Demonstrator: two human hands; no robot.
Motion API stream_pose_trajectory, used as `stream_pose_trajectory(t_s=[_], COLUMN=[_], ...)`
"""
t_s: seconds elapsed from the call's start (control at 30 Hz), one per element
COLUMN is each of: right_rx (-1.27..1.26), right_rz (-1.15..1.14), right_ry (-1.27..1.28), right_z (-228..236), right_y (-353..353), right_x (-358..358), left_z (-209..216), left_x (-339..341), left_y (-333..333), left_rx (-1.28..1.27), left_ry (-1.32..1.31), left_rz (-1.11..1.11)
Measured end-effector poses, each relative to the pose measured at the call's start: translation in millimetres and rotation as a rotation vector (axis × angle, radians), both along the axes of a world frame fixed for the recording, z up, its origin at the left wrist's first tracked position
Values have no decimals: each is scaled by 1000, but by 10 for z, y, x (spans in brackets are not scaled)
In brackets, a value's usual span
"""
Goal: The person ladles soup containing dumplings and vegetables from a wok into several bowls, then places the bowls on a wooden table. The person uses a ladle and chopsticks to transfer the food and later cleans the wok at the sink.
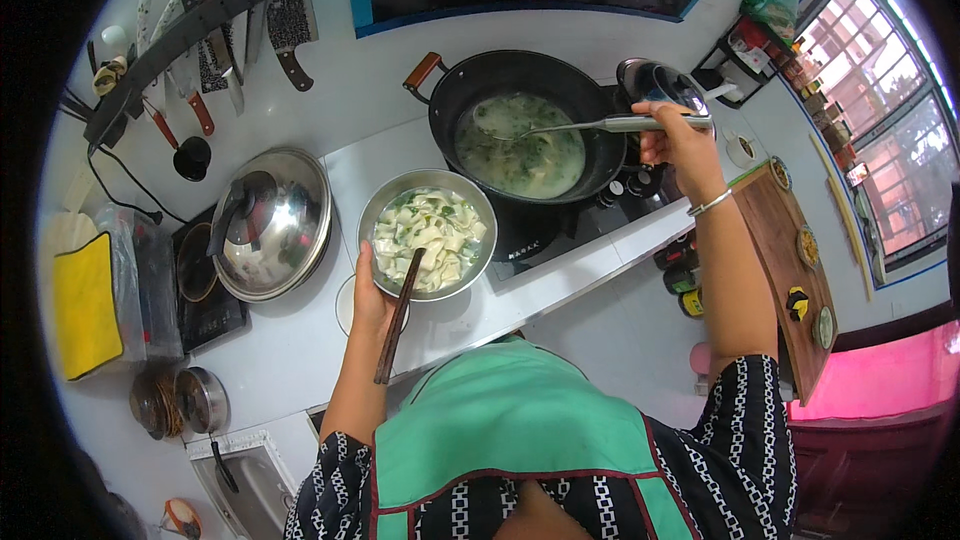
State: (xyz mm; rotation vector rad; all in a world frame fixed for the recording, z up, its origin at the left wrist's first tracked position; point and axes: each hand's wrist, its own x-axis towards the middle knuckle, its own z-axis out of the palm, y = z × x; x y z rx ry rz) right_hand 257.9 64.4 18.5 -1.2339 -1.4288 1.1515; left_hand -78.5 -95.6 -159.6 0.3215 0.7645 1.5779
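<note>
Gripping left hand [371, 305]: fingers on round silver metal noodle bowl [425, 181], near white counter's [368, 162] front edge
Right hand [684, 154]: fingers wrapping long silver metal ladle [618, 125], tip inside round black wok [603, 155]

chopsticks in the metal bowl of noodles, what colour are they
The chopsticks are dark brown; they show best in the head view.

Apron [520, 400] at 6 o'clock: plain green, edged dark red. Shirt [600, 507] beneath: black, white chain-like stripes. Sleeves [745, 430] at 7 and 4 o'clock: short, loose, same print. Bracelet [710, 204] at 3 o'clock: thin, silver-coloured.
</note>
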Motion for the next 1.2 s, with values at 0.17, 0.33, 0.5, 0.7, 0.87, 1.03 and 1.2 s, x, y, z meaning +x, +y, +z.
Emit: stream_pose_trajectory(t_s=[0.17, 0.33, 0.5, 0.7, 0.87, 1.03, 1.2], right_rx=[77, 173, 259, 887, 704, 100, 273], right_rz=[25, 97, 211, 539, 419, 67, 128], right_ry=[-33, -116, -214, -737, -408, 230, -67], right_z=[344, 557, 475, 411, 172, -89, -181], right_y=[-280, -606, -932, -1167, -1104, -692, -224], right_x=[-49, -71, -114, -94, 143, 363, 437], left_z=[68, 126, 176, 212, 241, 289, 248], left_x=[14, 33, 50, 16, 37, 40, 69], left_y=[64, 105, 141, 154, 215, 292, 373], left_rx=[15, 42, 31, 28, 29, 23, 93], left_ry=[-8, -37, -26, 4, 59, 118, 130], left_rz=[-40, -42, -33, -31, 10, 27, 35])
